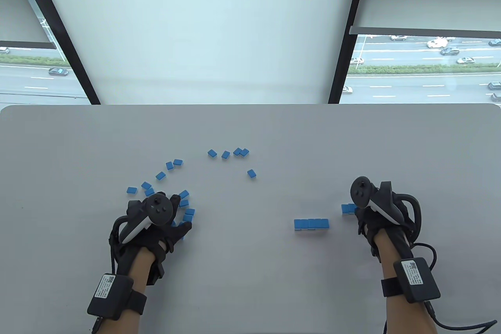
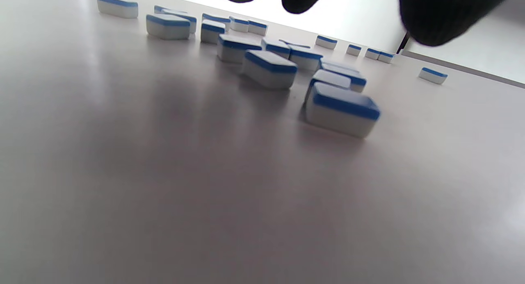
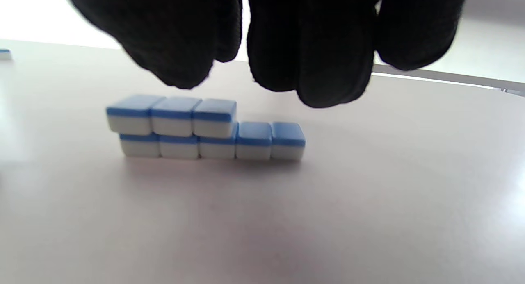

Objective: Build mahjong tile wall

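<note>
Two upper slots remain on the wall [image 3: 205, 128]; right hand [image 1: 381, 212] hovers nearest, fingers bunched (holding nothing visible); left hand [image 1: 156, 220] spreads over loose tiles [image 2: 287, 67].

Tabletop [image 1: 250, 271]: open surface along the near edge, between the two hands, and across the whole far strip. Obstacles: loose tiles [image 1: 178, 162] scattered left of centre in an arc, densest beside the left hand [image 1: 156, 224]; a short stacked row [image 1: 311, 224] right of centre; more tiles [image 1: 347, 208] touching the right hand [image 1: 377, 212].
</note>
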### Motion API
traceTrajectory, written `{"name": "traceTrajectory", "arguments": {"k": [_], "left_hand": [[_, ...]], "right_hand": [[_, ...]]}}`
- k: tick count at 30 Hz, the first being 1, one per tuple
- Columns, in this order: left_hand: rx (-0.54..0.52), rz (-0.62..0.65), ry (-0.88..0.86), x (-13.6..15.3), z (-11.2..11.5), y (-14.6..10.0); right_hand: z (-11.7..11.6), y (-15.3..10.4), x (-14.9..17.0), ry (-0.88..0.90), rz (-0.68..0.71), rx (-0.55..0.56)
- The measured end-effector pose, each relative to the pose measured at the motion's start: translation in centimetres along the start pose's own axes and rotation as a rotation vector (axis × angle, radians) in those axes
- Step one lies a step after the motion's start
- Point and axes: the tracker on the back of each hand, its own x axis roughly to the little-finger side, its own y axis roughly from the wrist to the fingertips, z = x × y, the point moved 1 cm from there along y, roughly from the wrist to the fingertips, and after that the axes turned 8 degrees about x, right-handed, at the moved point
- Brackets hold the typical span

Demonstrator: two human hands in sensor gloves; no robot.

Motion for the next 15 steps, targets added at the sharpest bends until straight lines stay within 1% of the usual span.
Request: {"name": "traceTrajectory", "arguments": {"k": [1, 2, 4, 8, 9, 10, 11, 13, 15], "left_hand": [[-0.005, 0.004, -0.004, 0.0, -0.1, -0.1], [-0.007, 0.004, -0.005, 0.0, -0.2, -0.1], [-0.011, 0.003, -0.005, 0.0, -0.3, -0.1], [-0.022, 0.003, -0.004, 0.0, -0.5, -0.4], [-0.024, 0.003, -0.002, -0.1, -0.6, -0.4], [-0.025, 0.004, 0.002, -0.1, -0.6, -0.4], [-0.026, 0.005, 0.002, -0.1, -0.6, -0.5], [-0.027, 0.008, 0.003, -0.2, -0.6, -0.4], [-0.033, 0.011, 0.003, -0.2, -0.7, -0.5]], "right_hand": [[1.0, 0.2, -1.3, 0.007, 0.026, 0.030], [1.5, 0.4, -2.4, 0.006, 0.051, 0.036], [2.6, 1.0, -5.2, 0.005, 0.117, 0.032], [4.0, 2.8, -11.2, 0.004, 0.225, 0.009], [4.2, 3.2, -12.3, -0.003, 0.231, -0.003], [4.2, 4.0, -14.5, -0.029, 0.240, -0.033], [4.1, 4.4, -15.6, -0.051, 0.255, -0.049], [3.7, 5.6, -18.5, -0.146, 0.305, -0.090], [3.1, 6.7, -20.7, -0.199, 0.335, -0.128]]}}
